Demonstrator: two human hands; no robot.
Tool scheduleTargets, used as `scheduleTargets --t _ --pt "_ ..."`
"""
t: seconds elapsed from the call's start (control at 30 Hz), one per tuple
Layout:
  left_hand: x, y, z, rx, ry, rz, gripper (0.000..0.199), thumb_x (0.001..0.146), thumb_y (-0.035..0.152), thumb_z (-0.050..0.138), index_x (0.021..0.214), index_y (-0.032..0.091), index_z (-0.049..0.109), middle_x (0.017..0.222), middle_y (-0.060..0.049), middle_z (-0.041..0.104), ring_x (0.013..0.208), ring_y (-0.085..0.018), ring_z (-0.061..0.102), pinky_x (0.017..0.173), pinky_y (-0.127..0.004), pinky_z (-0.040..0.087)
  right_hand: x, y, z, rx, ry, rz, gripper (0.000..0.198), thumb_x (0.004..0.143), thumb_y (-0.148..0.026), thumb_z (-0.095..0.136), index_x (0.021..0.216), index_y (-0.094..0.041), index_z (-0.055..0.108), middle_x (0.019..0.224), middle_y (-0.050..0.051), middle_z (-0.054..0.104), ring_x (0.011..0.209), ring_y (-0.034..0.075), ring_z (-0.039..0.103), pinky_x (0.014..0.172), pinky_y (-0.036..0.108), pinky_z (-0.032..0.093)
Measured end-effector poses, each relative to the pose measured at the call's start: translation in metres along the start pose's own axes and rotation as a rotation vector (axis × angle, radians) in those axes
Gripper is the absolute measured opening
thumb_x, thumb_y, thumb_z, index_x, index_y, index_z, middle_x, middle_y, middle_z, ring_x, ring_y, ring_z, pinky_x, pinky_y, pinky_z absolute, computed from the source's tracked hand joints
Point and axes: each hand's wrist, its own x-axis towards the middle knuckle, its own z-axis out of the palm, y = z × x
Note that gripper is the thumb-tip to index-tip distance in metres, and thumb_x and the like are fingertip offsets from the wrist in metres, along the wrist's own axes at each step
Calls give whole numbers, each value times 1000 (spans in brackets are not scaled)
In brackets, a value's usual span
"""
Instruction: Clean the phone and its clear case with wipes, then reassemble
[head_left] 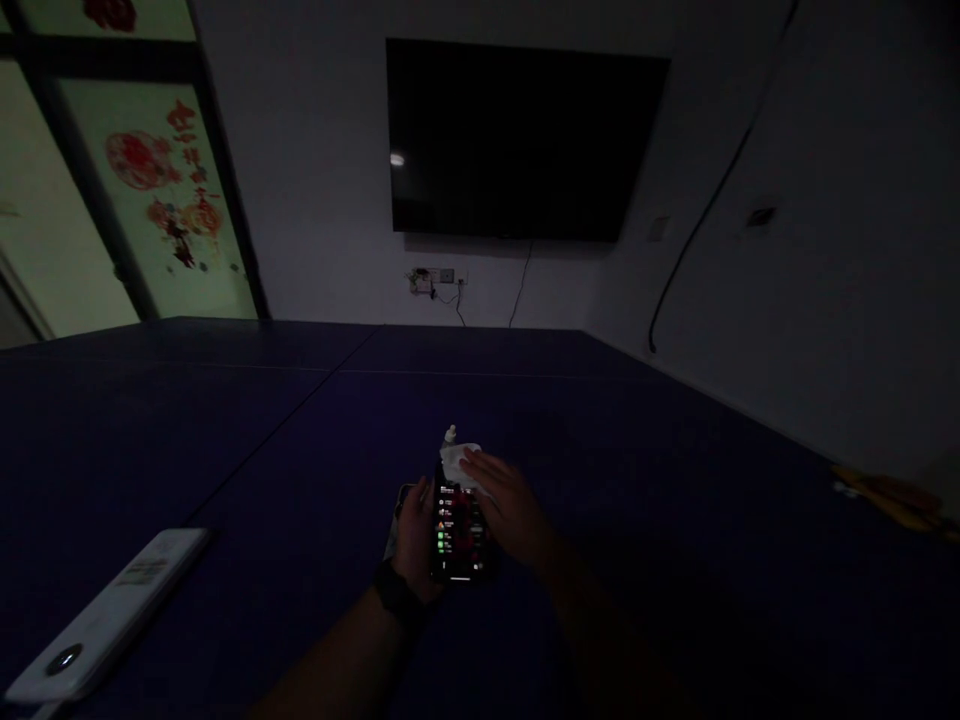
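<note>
A smartphone (459,540) with its screen lit, showing a list of icons, rests in my left hand (414,530), whose fingers are closed on its left side. My right hand (511,505) presses a white tissue (456,465) against the top of the screen with its fingertips. Just beyond the phone stands a small bottle (450,435) with a white nozzle, its lower part hidden by the tissue. Partly covered by my left hand, a flat object with a light edge (397,512) lies on the table; I cannot tell what it is.
The dark blue table (300,450) reaches to the wall. At the near left lies a white device (112,615) with a round display and a cable. Something yellow (892,500) sits at the right edge. A television (525,140) hangs above wall sockets (431,280). The room is dim.
</note>
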Motion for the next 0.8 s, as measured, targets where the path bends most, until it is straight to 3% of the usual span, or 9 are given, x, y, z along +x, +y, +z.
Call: scheduleTargets --t 0.1,0.23,0.33,0.5,0.8 --pt "6 -6 -9 -180 52 48 45 98 47 52 132 20 63 104 -9 76 92 -24 73 86 -37 56 0 5 0 20 -46 -18 45 101 -20 46 143 -26 62 152 8 58 146 25 48 120 52 42" --pt "9 -12 -17 -232 90 83 45 98 33 56 142 25 55 96 -4 77 80 -21 73 81 -34 56 -1 10 -4 64 -110 -82 37 103 -28 48 130 -27 72 142 7 67 142 27 54 119 53 43" --pt "8 -9 -15 -277 6 -14 51 98 44 55 141 18 57 104 -8 77 85 -25 75 86 -38 56 -1 13 -6 53 -31 -34 36 104 -30 46 128 -29 74 137 6 70 136 27 59 118 54 44" --pt "2 -3 -8 -293 -39 -77 52 98 50 53 137 16 62 107 -12 77 96 -29 75 93 -41 54 -1 10 -2 123 -7 -10 37 105 -34 47 135 -29 68 146 6 63 143 25 52 121 51 42" --pt "-2 -2 -3 -246 -104 -139 54 97 57 55 125 12 67 93 -11 78 74 -23 75 78 -36 57 -1 9 -4 177 137 50 37 105 -39 47 130 -28 72 137 8 70 135 26 60 117 47 47"
